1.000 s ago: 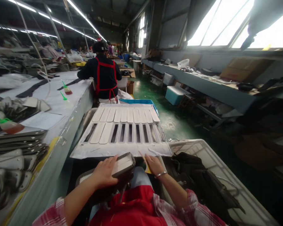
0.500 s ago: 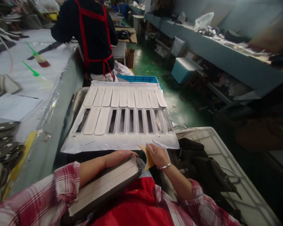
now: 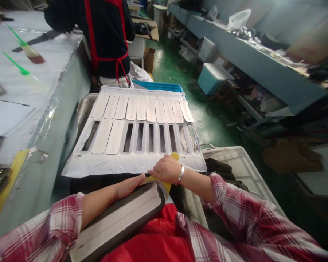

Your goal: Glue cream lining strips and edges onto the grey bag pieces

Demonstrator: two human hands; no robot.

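Note:
A dark, long case-like piece with a pale inner panel (image 3: 120,223) lies slanted across my lap, on a red apron (image 3: 155,233). My left hand (image 3: 128,187) rests along its far side, fingers stretched out flat against it. In my right hand (image 3: 166,169) is a thin, bendy yellow sheet (image 3: 167,186), its lower part curving by the piece's rounded right end. Whether the sheet touches the piece's end I cannot tell. In front stands a white-covered rack (image 3: 98,165) with slots and rows of pale, round-ended strips (image 3: 140,109).
Left is a plastic-covered table (image 3: 62,78) with two green-tipped bottles (image 3: 32,54). A co-worker (image 3: 106,40) stands ahead with their back to me. A blue crate (image 3: 164,86) sits behind the rack. At right, a pale crate (image 3: 239,154) holds dark pieces.
My right hand has moved left with the yellow sheet, to the end of the dark piece. My left hand has shifted slightly left and down. The view has also shifted.

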